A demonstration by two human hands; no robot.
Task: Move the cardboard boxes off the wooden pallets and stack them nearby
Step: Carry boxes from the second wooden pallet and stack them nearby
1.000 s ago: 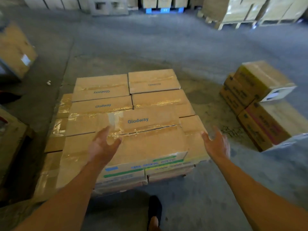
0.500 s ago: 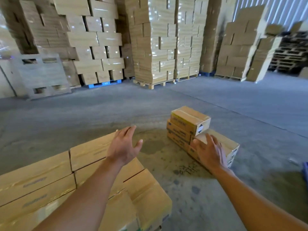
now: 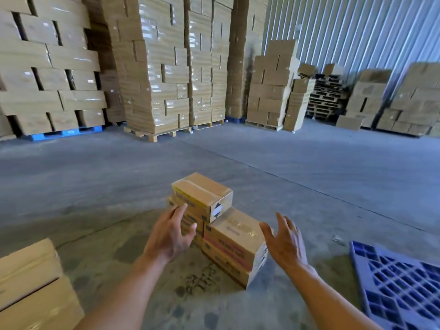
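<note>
Seemingly between carries, left hand and right hand spread empty beside floor stack; calls for turning to lower-left boxes for next lift.

Your view is bright, evenly lit; light reads strongest off the corrugated wall at upper right. White glare patches on the wrapped box stacks at the back. Shadows on the floor faint, soft-edged. Wide lens bows the stacks outward at your left edge. The boxes at far right are smeared; whole view slightly soft.
</note>
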